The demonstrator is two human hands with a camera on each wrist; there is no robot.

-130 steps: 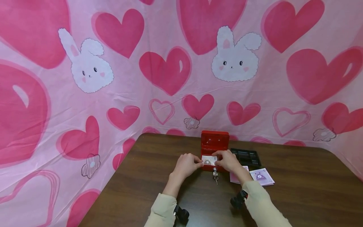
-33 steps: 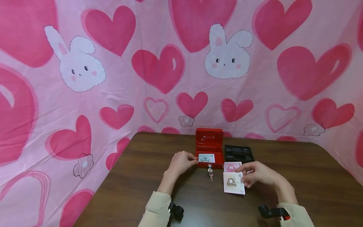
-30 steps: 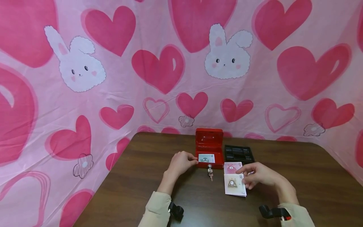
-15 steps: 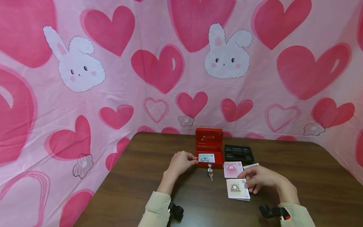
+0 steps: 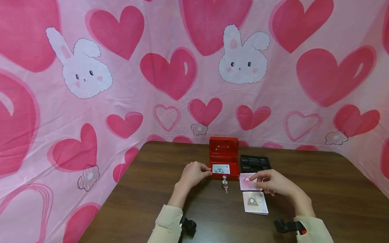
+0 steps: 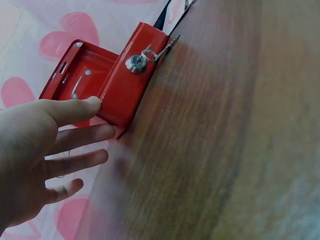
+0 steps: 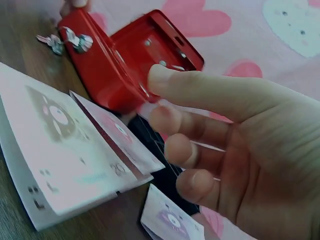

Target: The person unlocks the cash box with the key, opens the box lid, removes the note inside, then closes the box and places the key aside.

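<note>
A red cash box (image 5: 234, 176) stands with its lid up, a teal play banknote (image 5: 221, 169) lying inside. My left hand (image 5: 194, 173) touches the box's left front corner, its fingers (image 6: 77, 165) mostly straight. Keys (image 5: 225, 188) hang from the front lock. Above the pink banknote (image 5: 245, 182), to the right of the box, is my right hand (image 5: 278, 184); its fingers are loosely bent around nothing. A folded brown banknote (image 5: 254, 203) lies just nearer to me. In the right wrist view a purple banknote (image 7: 172, 220) shows beneath the hand; the head view hides it.
A black compartment tray (image 5: 255, 163) sits behind the banknotes, to the right of the cash box. The brown wooden table (image 5: 158, 162) meets a pink heart-patterned cloth (image 5: 170, 27) at the back and left.
My right hand slid the brown banknote toward me off the pink one, let it go and moved back above the pink banknote. The left hand has stayed at the box during the last second.
</note>
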